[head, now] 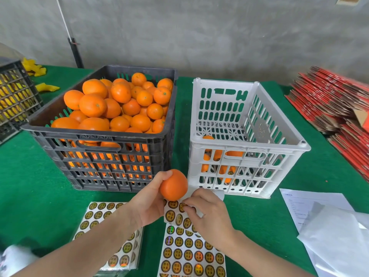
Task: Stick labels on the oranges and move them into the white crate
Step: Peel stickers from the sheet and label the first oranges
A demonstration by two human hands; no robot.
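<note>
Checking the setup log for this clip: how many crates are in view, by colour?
Dark: 2, the crate full of oranges and the crate at the left edge
White: 1, the white crate
Total: 3

Left hand (pixel 148 202) grips an orange (pixel 174 184), raised; right hand (pixel 207 212), palm down, pinches a label (pixel 182 207).
</note>
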